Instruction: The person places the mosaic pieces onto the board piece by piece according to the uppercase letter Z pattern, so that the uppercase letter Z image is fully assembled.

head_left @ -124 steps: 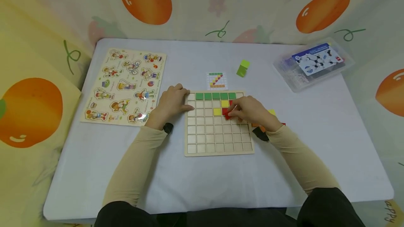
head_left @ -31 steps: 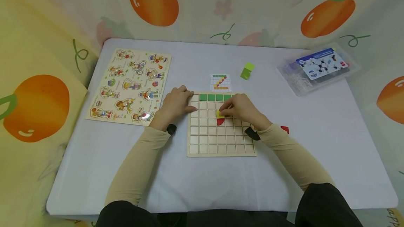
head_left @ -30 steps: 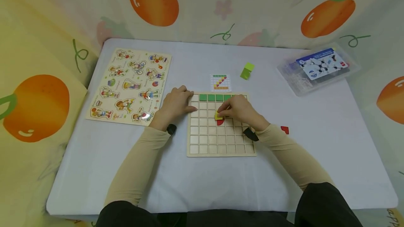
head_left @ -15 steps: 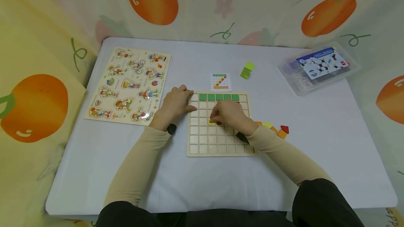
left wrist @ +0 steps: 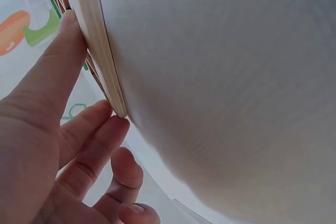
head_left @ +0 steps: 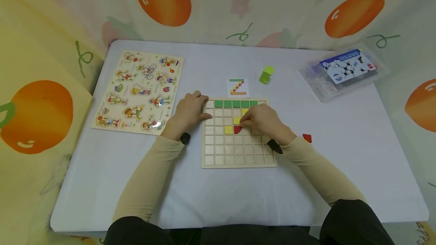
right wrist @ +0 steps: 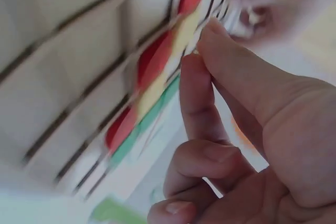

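My left hand (head_left: 188, 115) holds the upper left corner of a wooden grid board (head_left: 223, 158). In the left wrist view the thumb lies on the board's edge and two fingertips meet its corner. Green square tiles (head_left: 227, 104) fill part of the top row. Yellow square tiles (head_left: 228, 129) step diagonally down-left, beside rounded red tiles (head_left: 237, 129). My right hand (head_left: 262, 120) hovers over the board's upper right, covering some cells. In the right wrist view its thumb and index fingertips are close together, with no tile visible between them; the other fingers curl loosely.
A small pattern card (head_left: 237, 87) lies behind the board, near two light green tiles (head_left: 264, 77). A loose red tile (head_left: 307, 138) shows beyond the right sleeve. A picture puzzle board (head_left: 136, 99) lies left; a clear plastic box (head_left: 344, 69) stands at back right.
My right hand has carried a yellow tile down-left into a cell in the fourth row, let it go and drawn back right. The left hand has stayed at the board's corner.
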Action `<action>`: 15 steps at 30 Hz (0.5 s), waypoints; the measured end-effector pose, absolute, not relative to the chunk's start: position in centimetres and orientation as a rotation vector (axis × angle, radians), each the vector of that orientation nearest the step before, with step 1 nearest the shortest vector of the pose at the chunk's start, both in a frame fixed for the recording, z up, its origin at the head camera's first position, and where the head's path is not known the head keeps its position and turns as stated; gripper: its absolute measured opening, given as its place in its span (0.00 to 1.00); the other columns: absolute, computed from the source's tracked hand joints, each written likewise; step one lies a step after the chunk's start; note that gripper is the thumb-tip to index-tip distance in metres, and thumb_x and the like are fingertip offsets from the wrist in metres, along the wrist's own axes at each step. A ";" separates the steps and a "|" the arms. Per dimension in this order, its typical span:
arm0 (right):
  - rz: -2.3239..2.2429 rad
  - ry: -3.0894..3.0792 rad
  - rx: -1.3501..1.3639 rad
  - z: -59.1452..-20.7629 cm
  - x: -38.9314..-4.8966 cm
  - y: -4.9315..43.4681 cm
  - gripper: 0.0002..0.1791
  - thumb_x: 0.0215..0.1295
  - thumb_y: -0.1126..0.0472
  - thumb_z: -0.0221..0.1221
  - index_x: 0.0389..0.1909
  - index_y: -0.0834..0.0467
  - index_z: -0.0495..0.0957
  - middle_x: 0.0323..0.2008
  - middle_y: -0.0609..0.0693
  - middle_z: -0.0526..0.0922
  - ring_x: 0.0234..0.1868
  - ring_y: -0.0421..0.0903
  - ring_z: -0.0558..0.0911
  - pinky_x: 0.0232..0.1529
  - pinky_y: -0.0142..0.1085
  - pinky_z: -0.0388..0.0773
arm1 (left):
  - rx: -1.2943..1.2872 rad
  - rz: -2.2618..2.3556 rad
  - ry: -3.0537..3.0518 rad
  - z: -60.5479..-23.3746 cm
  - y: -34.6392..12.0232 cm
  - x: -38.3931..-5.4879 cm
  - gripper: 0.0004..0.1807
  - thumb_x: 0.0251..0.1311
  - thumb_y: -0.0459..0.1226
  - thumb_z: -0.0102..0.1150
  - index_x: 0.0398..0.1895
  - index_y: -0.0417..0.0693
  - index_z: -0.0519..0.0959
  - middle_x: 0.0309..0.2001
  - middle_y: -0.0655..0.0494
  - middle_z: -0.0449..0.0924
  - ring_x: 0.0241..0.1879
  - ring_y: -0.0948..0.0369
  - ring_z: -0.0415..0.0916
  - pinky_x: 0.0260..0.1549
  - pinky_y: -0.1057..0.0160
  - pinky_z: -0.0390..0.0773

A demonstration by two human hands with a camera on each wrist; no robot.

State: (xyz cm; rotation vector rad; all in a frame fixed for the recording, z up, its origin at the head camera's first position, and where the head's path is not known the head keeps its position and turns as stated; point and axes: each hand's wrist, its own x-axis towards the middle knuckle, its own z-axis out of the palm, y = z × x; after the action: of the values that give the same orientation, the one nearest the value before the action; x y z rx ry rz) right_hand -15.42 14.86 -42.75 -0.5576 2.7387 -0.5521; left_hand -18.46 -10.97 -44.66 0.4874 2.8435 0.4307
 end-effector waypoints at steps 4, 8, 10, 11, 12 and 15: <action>-0.551 2.720 -0.363 -42.4 -15.4 18.2 0.09 0.63 0.55 0.71 0.39 0.55 0.93 0.44 0.55 0.92 0.41 0.48 0.83 0.36 0.37 0.75 | 0.486 0.440 2.831 -44.5 -10.9 -18.6 0.40 0.60 0.53 0.72 0.71 0.43 0.73 0.62 0.43 0.77 0.57 0.42 0.76 0.53 0.44 0.80; -0.554 2.689 -0.210 -42.0 -14.8 21.4 0.11 0.65 0.55 0.70 0.42 0.58 0.92 0.49 0.61 0.90 0.35 0.47 0.78 0.30 0.33 0.66 | 0.491 0.453 2.821 -44.3 -10.9 -18.6 0.40 0.60 0.52 0.72 0.72 0.43 0.73 0.62 0.42 0.76 0.57 0.42 0.76 0.53 0.44 0.80; -0.548 2.675 -0.152 -41.9 -14.4 22.9 0.13 0.66 0.54 0.69 0.44 0.59 0.91 0.51 0.63 0.89 0.34 0.48 0.78 0.28 0.32 0.66 | 0.493 0.457 2.818 -44.3 -11.0 -18.6 0.40 0.60 0.53 0.72 0.72 0.44 0.73 0.62 0.43 0.77 0.57 0.42 0.76 0.52 0.44 0.80; -0.538 2.675 -0.131 -41.8 -14.2 23.6 0.14 0.66 0.54 0.69 0.44 0.59 0.91 0.52 0.63 0.89 0.36 0.49 0.80 0.28 0.32 0.68 | 0.495 0.457 2.818 -44.3 -11.0 -18.6 0.40 0.60 0.53 0.72 0.72 0.44 0.73 0.61 0.43 0.77 0.56 0.42 0.77 0.52 0.44 0.80; -0.526 2.673 -0.109 -41.7 -14.0 24.2 0.14 0.66 0.53 0.69 0.45 0.59 0.91 0.53 0.64 0.88 0.38 0.50 0.81 0.28 0.32 0.69 | 0.497 0.458 2.816 -44.4 -11.0 -18.6 0.40 0.60 0.53 0.72 0.72 0.44 0.73 0.61 0.43 0.77 0.56 0.42 0.77 0.52 0.44 0.80; -0.488 2.660 -0.053 -41.6 -13.5 25.9 0.16 0.66 0.52 0.69 0.46 0.59 0.90 0.57 0.68 0.85 0.39 0.52 0.81 0.26 0.33 0.69 | 0.499 0.457 2.812 -44.5 -11.0 -18.7 0.40 0.60 0.53 0.71 0.72 0.44 0.73 0.61 0.43 0.77 0.55 0.43 0.77 0.52 0.45 0.80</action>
State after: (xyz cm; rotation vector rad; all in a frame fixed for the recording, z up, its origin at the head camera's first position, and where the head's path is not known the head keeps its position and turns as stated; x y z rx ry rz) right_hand -13.50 25.95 -41.61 -0.0532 2.6597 -0.4875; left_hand -18.70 -11.01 -44.52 0.4994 2.8118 0.4568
